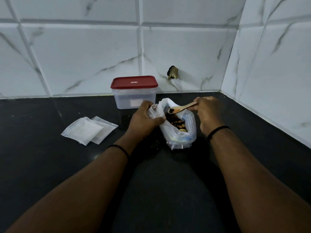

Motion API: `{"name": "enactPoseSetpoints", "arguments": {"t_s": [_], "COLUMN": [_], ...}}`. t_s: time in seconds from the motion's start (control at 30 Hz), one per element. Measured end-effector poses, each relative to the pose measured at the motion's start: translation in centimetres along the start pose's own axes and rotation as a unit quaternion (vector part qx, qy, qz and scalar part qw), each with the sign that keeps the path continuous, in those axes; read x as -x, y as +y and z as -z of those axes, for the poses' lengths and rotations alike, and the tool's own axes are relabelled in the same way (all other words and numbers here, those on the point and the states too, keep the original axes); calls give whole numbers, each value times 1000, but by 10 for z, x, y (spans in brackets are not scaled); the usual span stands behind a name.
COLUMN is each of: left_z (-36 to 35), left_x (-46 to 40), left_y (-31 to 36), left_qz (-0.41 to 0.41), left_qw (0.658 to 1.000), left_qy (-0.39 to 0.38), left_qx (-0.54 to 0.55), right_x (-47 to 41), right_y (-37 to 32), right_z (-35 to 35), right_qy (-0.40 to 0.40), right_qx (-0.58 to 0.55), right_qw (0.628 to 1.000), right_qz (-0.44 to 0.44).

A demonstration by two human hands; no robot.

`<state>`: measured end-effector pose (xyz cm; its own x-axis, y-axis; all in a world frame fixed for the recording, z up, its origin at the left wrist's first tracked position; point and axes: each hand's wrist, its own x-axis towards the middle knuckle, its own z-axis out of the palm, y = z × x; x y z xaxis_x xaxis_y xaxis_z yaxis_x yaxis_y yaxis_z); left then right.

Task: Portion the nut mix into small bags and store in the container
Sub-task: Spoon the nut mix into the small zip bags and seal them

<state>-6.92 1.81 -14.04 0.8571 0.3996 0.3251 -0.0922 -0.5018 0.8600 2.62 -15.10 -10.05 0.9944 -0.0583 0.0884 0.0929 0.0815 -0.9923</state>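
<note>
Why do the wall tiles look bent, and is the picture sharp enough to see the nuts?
Head view: the wide-angle lens bows the tile lines near the edges; lighting is dim and bluish, with faint glints on the black counter; the nuts in the large bag show only as small brown shapes.

Home kitchen, marble-look wall tiles (84,56), dark countertop (50,157)

Your left hand (144,121) grips the bunched rim of a clear plastic bag of mixed nuts (179,130) standing on the black stone counter (50,157). Your right hand (207,113), at 3 o'clock of the bag, pinches a pale wooden spoon (181,108) loaded with nuts above the bag's mouth. At 12 o'clock stands a translucent rectangular container with a red lid (134,92). At 9 o'clock lie 2 small white pouches (89,130), overlapping.
</note>
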Motion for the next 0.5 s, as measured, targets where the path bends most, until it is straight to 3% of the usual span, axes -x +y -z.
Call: {"name": "enactPoseSetpoints", "arguments": {"t_s": [0.17, 0.27, 0.4, 0.5], "left_z": [0, 1, 1, 0], "left_x": [-1, 0, 2, 2], "left_y": [-1, 0, 1, 1], "left_qz": [1, -1, -10, -13], "left_qw": [1000, 1000, 1000, 1000], "left_qy": [-4, -2, 8, 15], "left_qx": [1, 5, 17, 16], "right_x": [18, 29, 44, 44], "right_y": [-15, -20, -22, -19], "right_z": [-2, -7, -12, -12], "right_qy": [-5, -42, -227, -239], "right_qx": [-36, 20, 174, 168], "right_qw": [999, 994, 913, 898], "right_qz": [18, 102, 291, 328]}}
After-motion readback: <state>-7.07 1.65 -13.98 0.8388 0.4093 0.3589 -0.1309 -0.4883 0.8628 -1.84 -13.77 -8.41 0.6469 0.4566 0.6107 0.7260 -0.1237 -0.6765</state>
